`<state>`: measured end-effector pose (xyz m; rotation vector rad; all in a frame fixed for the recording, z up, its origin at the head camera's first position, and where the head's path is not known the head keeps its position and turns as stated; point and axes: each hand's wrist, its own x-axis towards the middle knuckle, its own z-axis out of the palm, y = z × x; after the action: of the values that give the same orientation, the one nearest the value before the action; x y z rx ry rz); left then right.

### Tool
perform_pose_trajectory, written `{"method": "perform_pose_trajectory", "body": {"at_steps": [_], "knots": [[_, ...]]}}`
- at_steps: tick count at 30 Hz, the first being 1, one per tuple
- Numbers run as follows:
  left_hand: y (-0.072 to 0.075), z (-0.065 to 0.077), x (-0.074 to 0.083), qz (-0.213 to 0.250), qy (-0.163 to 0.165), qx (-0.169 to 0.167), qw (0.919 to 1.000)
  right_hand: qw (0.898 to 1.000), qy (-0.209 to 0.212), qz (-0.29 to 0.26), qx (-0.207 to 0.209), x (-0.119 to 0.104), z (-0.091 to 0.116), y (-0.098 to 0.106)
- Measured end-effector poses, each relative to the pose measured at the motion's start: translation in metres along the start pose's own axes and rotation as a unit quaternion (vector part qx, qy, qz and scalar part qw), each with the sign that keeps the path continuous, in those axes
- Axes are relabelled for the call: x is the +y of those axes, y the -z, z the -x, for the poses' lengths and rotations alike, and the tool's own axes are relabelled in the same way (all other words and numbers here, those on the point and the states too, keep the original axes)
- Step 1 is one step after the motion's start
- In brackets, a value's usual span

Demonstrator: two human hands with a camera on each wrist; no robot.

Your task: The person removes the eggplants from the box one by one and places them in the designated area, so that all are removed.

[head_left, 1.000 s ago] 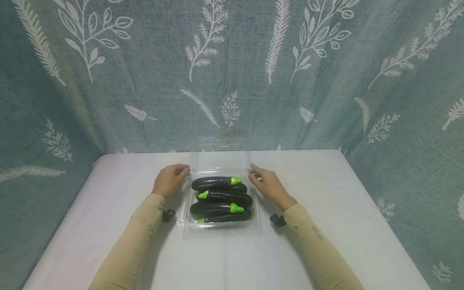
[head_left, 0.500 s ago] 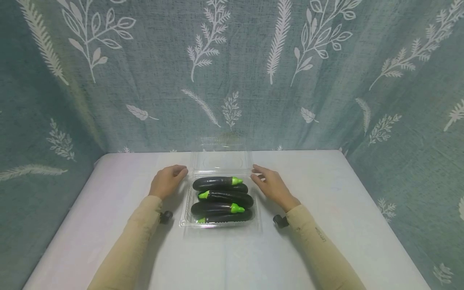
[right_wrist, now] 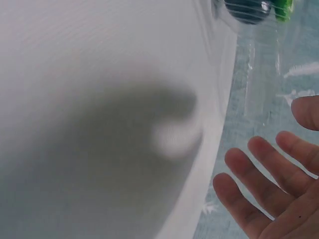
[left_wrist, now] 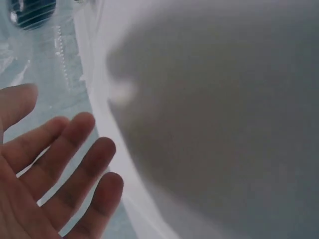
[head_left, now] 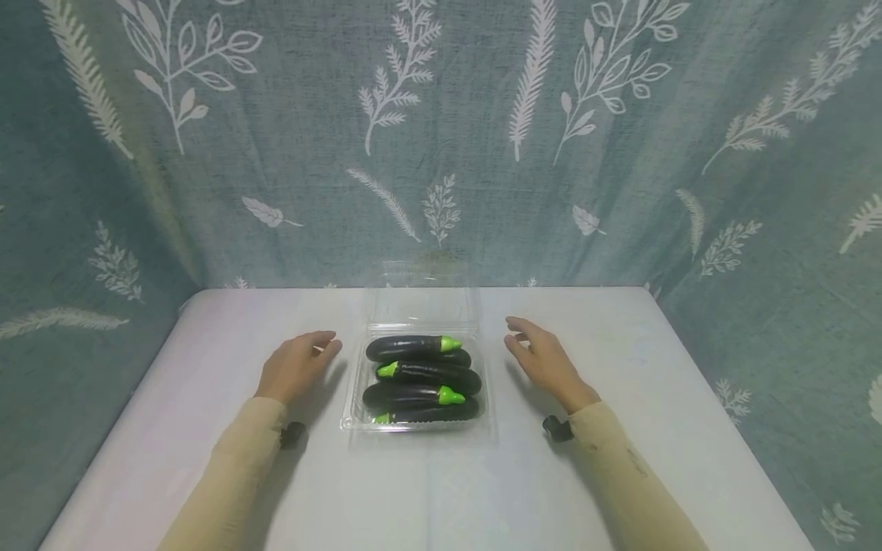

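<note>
A clear plastic clamshell box [head_left: 349,405] stands mid-table in the head view, its transparent lid [head_left: 422,306] raised at the back. Several dark eggplants [head_left: 430,375] with bright green caps lie crosswise inside. To the left of the box hovers my left hand [head_left: 296,367], apart from it and holding nothing. On the other side my right hand [head_left: 549,367] is likewise apart from the box, with nothing in it. Both wrist views show loosely spread fingers [left_wrist: 75,174], and part of an eggplant [right_wrist: 249,7] appears through the plastic at the top.
A white-covered table [head_left: 427,490] spreads under the box. Behind it and along both sides hang blue-green curtains [head_left: 310,138] with white leaf prints. Each wrist carries a small black camera [head_left: 556,428].
Both hands have drawn away from the box's back corners, the left hand leftward and toward me, the right hand rightward. The box, its raised lid and the eggplants have stayed put.
</note>
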<state>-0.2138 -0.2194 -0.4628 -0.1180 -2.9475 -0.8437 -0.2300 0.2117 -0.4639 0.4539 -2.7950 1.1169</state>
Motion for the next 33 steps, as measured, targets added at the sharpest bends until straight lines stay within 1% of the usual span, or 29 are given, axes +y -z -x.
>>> {"method": "perform_pose_trajectory", "body": {"at_steps": [3,8,13,16,19,22,27,30,33], "knots": [[0.003,0.011,0.0,-0.008,-0.008,0.005,0.9999,1.0,-0.011,0.004,0.005,0.002,0.004,0.005],[0.009,0.036,0.004,0.001,-0.008,0.001,1.0,1.0,-0.015,0.019,0.014,0.001,0.011,0.011],[0.01,0.059,0.017,0.01,-0.019,-0.008,0.9997,0.999,0.008,0.028,0.033,-0.006,0.017,0.016],[0.006,0.069,0.026,0.013,-0.028,-0.01,0.9995,0.998,0.029,0.033,0.048,-0.011,0.018,0.02],[-0.001,0.076,0.035,0.015,-0.041,-0.01,0.999,0.996,0.053,0.035,0.063,-0.017,0.019,0.022],[-0.008,0.081,0.043,0.015,-0.051,-0.003,0.9986,0.995,0.068,0.032,0.066,-0.025,0.019,0.024],[-0.014,0.09,0.052,0.016,-0.047,-0.005,0.9987,0.995,0.079,0.028,0.061,-0.037,0.021,0.024],[-0.018,0.093,0.054,0.019,-0.047,-0.009,0.9987,0.995,0.08,0.026,0.056,-0.042,0.023,0.023],[-0.021,0.095,0.056,0.019,-0.049,-0.012,0.9985,0.996,0.08,0.026,0.043,-0.048,0.026,0.022]]}}
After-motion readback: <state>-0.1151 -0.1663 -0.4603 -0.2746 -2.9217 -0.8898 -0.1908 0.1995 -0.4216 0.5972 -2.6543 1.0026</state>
